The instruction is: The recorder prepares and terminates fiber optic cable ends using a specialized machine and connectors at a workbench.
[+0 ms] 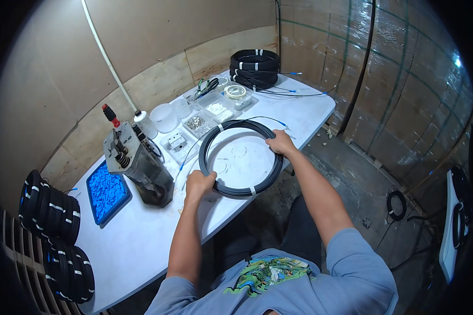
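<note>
Between my hands is a coil of black cable, bound with white bands and lying over the near part of the white table. My left hand is closed round the coil's lower left side. On the upper right side my right hand grips the same coil. One loose cable end with a blue connector hangs out to the left of the coil. Another end with a blue tip reaches out beyond the coil at its far right.
A metal hand press with a red-tipped lever stands left, beside a tray of blue pieces. Clear boxes of small parts line the back. Black coils are stacked at the far corner and left edge. Wrapped cartons rise right.
</note>
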`<state>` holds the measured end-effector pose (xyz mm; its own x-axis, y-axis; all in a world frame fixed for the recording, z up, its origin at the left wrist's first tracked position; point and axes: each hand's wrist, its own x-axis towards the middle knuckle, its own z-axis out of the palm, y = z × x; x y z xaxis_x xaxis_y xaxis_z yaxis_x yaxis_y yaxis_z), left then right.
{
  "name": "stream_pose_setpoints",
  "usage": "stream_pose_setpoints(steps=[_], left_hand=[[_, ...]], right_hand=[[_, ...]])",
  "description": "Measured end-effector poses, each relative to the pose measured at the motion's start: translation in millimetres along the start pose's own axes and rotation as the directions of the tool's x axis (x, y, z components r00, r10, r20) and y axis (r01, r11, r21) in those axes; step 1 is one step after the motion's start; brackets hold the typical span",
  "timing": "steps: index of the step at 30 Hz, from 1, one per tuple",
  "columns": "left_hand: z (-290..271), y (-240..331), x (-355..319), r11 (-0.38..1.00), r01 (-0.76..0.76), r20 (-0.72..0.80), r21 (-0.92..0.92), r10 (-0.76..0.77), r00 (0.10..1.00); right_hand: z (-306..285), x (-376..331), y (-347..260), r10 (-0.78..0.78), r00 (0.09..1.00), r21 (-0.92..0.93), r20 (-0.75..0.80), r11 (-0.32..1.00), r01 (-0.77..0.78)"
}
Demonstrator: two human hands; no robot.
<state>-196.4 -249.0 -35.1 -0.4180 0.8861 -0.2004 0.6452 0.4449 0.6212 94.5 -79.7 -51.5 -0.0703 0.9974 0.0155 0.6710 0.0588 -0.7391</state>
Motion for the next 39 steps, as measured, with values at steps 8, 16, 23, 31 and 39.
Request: stream_pose_setpoints(steps=[8, 16, 23, 31, 39], left_hand=[[11, -19, 13, 0.982, -0.051, -0.078, 0.182, 0.066, 0.995], [-27, -6, -18, 0.96, -0.135, -0.318, 0.244, 0.21, 0.925], [-37, -73, -6, 0.848, -0.296, -0.374, 0.439, 0.472, 0.798], [-34, -68, -18, 0.903, -0.297, -0.367, 0.311, 0.402, 0.839], [-41, -83, -19, 0.907, -0.274, -0.379, 0.32, 0.388, 0.84]], right_hand=[[16, 20, -7, -0.059, 0.994, -0.246, 0.096, 0.966, 0.081], [14, 19, 1, -0.177, 0.984, -0.182, 0.0, 0.968, 0.174], [16, 12, -6, -0.215, 0.977, -0.215, -0.002, 0.954, 0.21], [12, 9, -7, -0.226, 0.974, -0.226, 0.022, 0.948, 0.225], [14, 10, -1, -0.258, 0.966, -0.199, -0.005, 0.947, 0.251]])
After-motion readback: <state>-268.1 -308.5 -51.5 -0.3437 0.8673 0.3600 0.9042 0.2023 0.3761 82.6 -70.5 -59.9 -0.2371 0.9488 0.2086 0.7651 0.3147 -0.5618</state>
